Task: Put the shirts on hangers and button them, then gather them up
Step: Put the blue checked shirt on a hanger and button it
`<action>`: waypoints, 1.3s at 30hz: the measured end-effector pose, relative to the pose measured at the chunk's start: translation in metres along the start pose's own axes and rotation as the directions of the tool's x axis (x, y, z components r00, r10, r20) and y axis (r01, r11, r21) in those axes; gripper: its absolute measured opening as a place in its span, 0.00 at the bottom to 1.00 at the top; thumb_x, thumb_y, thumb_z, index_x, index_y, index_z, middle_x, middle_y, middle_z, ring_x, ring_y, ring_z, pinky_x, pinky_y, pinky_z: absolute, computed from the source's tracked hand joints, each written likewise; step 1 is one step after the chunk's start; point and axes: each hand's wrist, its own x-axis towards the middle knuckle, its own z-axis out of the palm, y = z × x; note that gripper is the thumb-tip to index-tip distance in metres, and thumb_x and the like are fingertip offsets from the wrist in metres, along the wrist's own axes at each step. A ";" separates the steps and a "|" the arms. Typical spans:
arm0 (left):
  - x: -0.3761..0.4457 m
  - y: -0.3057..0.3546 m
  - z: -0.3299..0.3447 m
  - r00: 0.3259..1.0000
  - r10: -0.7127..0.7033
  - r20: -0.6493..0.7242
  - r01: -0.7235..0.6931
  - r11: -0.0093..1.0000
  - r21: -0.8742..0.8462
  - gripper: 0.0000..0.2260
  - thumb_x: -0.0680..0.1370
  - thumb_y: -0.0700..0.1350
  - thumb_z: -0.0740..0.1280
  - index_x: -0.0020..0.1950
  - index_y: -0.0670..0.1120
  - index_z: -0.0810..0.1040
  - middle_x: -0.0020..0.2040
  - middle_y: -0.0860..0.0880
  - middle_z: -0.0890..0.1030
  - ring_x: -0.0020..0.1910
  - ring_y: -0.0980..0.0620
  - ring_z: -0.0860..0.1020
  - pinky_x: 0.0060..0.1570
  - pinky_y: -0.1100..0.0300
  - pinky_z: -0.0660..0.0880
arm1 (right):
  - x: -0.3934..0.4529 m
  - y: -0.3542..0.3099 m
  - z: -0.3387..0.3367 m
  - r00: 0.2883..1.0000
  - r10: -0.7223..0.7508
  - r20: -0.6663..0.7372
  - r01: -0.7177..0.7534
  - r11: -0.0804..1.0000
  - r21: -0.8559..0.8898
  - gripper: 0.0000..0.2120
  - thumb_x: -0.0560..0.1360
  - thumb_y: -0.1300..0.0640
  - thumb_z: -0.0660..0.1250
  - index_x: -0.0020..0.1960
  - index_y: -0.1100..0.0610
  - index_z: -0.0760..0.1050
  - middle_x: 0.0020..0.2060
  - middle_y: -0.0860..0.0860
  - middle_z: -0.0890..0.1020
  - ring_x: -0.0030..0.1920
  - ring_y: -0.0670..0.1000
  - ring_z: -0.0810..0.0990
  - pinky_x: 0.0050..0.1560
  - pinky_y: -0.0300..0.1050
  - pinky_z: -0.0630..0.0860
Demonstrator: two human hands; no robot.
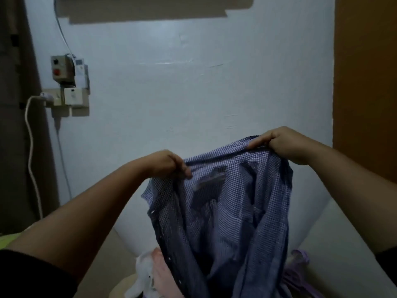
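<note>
A blue-and-white checked shirt [232,211] hangs open in front of me, held up by its upper edge. My left hand [169,163] pinches the cloth near the collar on the left. My right hand [281,143] grips the shoulder edge higher up on the right. White buttons run down the shirt's left front edge. Under it lie a pink and a white garment [150,274]. Purple hangers [297,267] show at the lower right, partly hidden by the shirt.
A pale blue wall [193,82] faces me, with switch boxes [64,72] and a plugged-in white cable [32,147] at the left. A brown door [365,82] stands at the right. A light sofa or bed surface [335,233] lies below.
</note>
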 end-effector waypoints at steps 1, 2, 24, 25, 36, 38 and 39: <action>-0.003 -0.002 0.010 0.998 -0.017 0.057 0.014 0.999 0.051 0.21 0.75 0.28 0.56 0.45 0.47 0.86 0.49 0.50 0.84 0.46 0.61 0.79 0.55 0.67 0.73 | -0.003 -0.001 -0.002 1.000 0.011 0.026 -0.011 1.000 -0.012 0.28 0.75 0.75 0.50 0.41 0.52 0.84 0.48 0.50 0.81 0.50 0.52 0.79 0.48 0.39 0.76; -0.006 -0.004 0.020 0.994 -0.033 0.100 0.022 0.994 0.109 0.17 0.77 0.32 0.59 0.50 0.48 0.85 0.51 0.53 0.84 0.48 0.61 0.79 0.56 0.67 0.71 | -0.007 -0.001 -0.003 0.997 0.022 0.068 -0.021 1.000 -0.018 0.26 0.75 0.74 0.52 0.41 0.52 0.84 0.48 0.50 0.82 0.51 0.51 0.79 0.49 0.39 0.76; -0.030 -0.004 -0.001 0.995 -0.073 -0.075 0.071 0.997 -0.030 0.24 0.75 0.29 0.57 0.53 0.57 0.81 0.53 0.49 0.82 0.50 0.50 0.80 0.48 0.63 0.78 | -0.077 0.018 -0.023 0.992 0.067 0.107 -0.071 0.997 0.040 0.22 0.77 0.73 0.55 0.64 0.55 0.75 0.61 0.46 0.72 0.59 0.46 0.70 0.56 0.34 0.67; -0.033 0.002 -0.009 0.992 -0.067 -0.104 0.063 0.997 -0.038 0.24 0.75 0.30 0.58 0.52 0.57 0.81 0.53 0.49 0.81 0.51 0.49 0.79 0.52 0.60 0.76 | -0.079 0.016 -0.022 0.994 0.040 0.106 -0.048 0.996 0.071 0.22 0.77 0.72 0.58 0.66 0.55 0.73 0.64 0.47 0.70 0.60 0.46 0.69 0.58 0.35 0.65; -0.087 0.080 -0.091 0.984 0.125 -0.126 -0.119 0.992 0.053 0.32 0.50 0.58 0.81 0.53 0.65 0.78 0.47 0.68 0.79 0.46 0.68 0.78 0.49 0.69 0.71 | -0.108 -0.026 -0.045 0.977 -0.145 -0.156 0.172 0.970 0.175 0.30 0.67 0.67 0.71 0.68 0.53 0.71 0.61 0.41 0.69 0.62 0.43 0.68 0.60 0.37 0.64; -0.091 0.087 -0.097 0.977 0.170 -0.125 -0.165 0.985 0.049 0.35 0.43 0.64 0.79 0.49 0.68 0.79 0.48 0.70 0.79 0.48 0.68 0.77 0.50 0.70 0.71 | -0.115 -0.037 -0.059 0.963 -0.162 -0.214 0.201 0.964 0.173 0.30 0.67 0.67 0.71 0.67 0.52 0.71 0.62 0.41 0.70 0.62 0.43 0.68 0.59 0.37 0.65; -0.092 0.091 -0.098 0.974 0.185 -0.129 -0.181 0.983 0.042 0.33 0.45 0.63 0.80 0.49 0.68 0.79 0.50 0.69 0.79 0.50 0.67 0.77 0.53 0.68 0.70 | -0.118 -0.042 -0.065 0.958 -0.165 -0.235 0.210 0.961 0.179 0.30 0.66 0.66 0.71 0.66 0.51 0.71 0.61 0.41 0.71 0.62 0.44 0.69 0.59 0.37 0.66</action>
